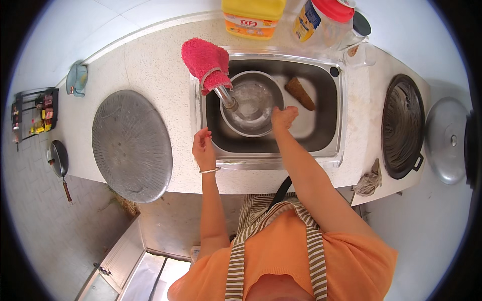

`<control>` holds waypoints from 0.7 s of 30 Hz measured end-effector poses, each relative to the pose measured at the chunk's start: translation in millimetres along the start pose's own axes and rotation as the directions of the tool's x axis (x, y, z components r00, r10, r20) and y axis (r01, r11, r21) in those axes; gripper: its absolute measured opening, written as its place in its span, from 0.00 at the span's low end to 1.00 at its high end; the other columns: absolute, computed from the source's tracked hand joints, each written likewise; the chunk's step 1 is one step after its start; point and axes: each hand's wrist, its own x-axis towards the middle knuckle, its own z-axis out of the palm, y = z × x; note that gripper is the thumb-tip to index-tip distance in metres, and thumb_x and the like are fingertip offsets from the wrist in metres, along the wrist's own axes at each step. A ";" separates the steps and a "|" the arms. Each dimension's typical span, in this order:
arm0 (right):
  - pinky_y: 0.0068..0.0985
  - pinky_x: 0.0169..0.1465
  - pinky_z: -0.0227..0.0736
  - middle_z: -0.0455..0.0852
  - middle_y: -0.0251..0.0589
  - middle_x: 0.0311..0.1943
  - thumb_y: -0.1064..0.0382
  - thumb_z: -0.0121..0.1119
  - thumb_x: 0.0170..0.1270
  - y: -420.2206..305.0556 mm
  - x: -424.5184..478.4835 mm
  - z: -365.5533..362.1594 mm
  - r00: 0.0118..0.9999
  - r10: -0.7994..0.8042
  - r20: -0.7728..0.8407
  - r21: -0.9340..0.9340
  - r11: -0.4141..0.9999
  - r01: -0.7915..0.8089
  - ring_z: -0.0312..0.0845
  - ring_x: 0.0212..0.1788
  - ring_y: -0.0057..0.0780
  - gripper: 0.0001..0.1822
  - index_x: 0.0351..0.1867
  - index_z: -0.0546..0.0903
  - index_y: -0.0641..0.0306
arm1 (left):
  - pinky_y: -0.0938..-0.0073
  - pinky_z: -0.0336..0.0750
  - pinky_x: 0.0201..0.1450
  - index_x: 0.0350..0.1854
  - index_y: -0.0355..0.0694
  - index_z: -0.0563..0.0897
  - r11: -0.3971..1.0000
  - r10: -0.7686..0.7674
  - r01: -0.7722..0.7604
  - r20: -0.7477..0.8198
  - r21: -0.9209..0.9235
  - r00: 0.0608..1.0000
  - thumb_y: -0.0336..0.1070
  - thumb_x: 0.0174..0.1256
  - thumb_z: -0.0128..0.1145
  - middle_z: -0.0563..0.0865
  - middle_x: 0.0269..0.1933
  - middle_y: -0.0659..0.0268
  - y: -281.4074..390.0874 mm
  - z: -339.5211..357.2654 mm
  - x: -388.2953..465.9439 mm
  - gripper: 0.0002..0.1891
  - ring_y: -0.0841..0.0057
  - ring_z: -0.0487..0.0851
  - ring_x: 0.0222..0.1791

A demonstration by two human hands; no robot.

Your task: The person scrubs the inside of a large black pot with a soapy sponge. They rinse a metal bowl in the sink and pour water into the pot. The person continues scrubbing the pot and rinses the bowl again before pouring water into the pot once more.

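Note:
A round metal basin sits in the stainless steel sink, with a little water visible inside. My right hand is at the basin's lower right rim, fingers extended and slightly blurred; whether it touches the rim is hard to tell. Near the sink's left edge, my left hand hovers with loosely bent fingers and no object seen in it. A metal faucet reaches over the basin, draped with a red fluffy cloth. To the basin's right lies a brown, rough-textured scrubber.
Left of the sink lies a large round metal lid. Behind it stand a yellow detergent jug and a red-lidded plastic jar. A dark pan and a crumpled rag occupy the right. A small frying pan hangs left.

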 end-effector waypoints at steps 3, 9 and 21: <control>0.41 0.48 0.75 0.77 0.50 0.42 0.65 0.66 0.51 28.8 30.8 3.8 0.961 0.014 0.276 0.097 0.994 -0.042 0.78 0.43 0.46 0.20 0.43 0.73 0.70 | 0.81 0.75 0.47 0.50 0.32 0.78 1.000 -0.008 0.008 -0.002 -0.012 1.000 0.21 0.66 0.46 0.82 0.42 0.64 -1.2 -7.8 -2.5 0.13 0.80 0.80 0.41; 0.35 0.35 0.79 0.79 0.46 0.32 0.72 0.58 0.53 42.0 32.2 20.4 0.522 0.104 0.846 0.214 0.831 -0.513 0.79 0.33 0.38 0.11 0.39 0.75 0.71 | 0.82 0.74 0.46 0.49 0.32 0.79 0.999 -0.007 0.008 0.020 -0.037 1.000 0.22 0.66 0.47 0.82 0.41 0.65 -4.7 -12.3 1.0 0.12 0.82 0.79 0.39; 0.34 0.32 0.80 0.78 0.49 0.40 0.72 0.54 0.51 50.0 53.6 -80.8 0.605 0.056 0.794 0.261 0.868 -0.423 0.80 0.38 0.37 0.20 0.48 0.70 0.72 | 0.82 0.75 0.47 0.49 0.33 0.79 0.999 -0.018 0.020 0.042 -0.026 0.999 0.24 0.68 0.47 0.82 0.40 0.65 -3.5 0.3 8.4 0.11 0.82 0.79 0.41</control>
